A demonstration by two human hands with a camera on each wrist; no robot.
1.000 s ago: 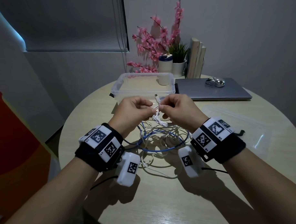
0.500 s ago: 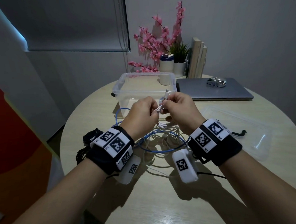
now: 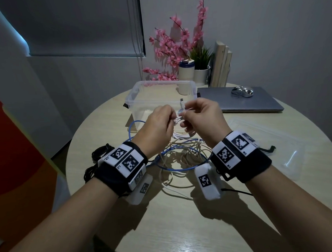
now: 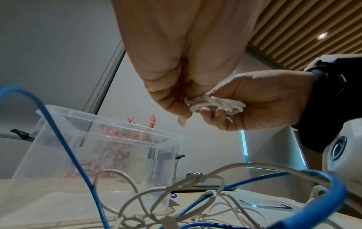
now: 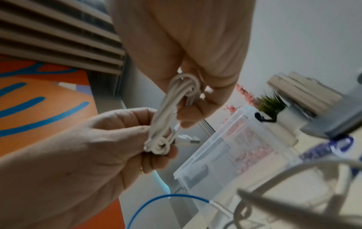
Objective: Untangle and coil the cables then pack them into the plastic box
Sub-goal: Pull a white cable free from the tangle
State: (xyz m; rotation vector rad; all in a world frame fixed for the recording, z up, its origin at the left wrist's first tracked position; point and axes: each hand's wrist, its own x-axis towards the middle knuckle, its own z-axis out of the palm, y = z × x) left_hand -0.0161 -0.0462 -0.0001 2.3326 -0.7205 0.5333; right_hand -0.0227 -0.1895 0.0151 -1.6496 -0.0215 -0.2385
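Both hands held a small white cable bundle (image 5: 172,113) above the table (image 3: 183,229): the left hand (image 3: 157,126) pinched one end, the right hand (image 3: 204,117) the other, probably keeping the loops together. The plastic box (image 3: 134,96) stood open just beyond; tangled cables (image 3: 181,159) lay nearer.
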